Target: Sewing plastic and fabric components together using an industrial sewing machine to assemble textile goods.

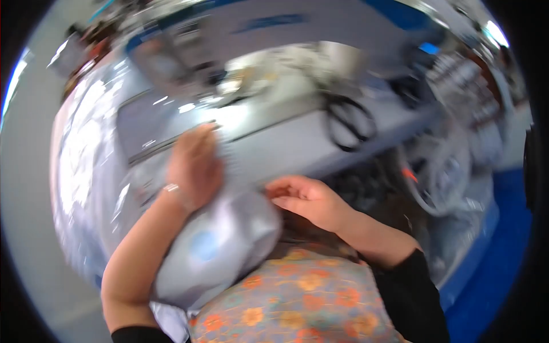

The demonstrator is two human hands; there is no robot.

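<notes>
Left hand [197, 163] is resting by the pale cloth [237, 231], right hand [306, 197] curled beside it; I cannot tell either grip. I am judging the cloth, lying between the forearms [137, 248], light and soft, best pinched edgewise.

Lots of shiny plastic vs. soft cloth here, fine texture kinda lost to blur.
The left side is taken up by clear plastic sheeting [80, 171], super glossy and crinkled, and a similar see-through look is shared by the plastic bag [452, 251] on the right. Hard glare is thrown back by the smooth machine bed [263, 119], while the machine body [337, 26] is finished pretty matt. Smooth folds with a faint sheen are seen on the white cloth [251, 226]; the floral apron [291, 297] and black sleeve [409, 297] are made of dull fabric.
</notes>
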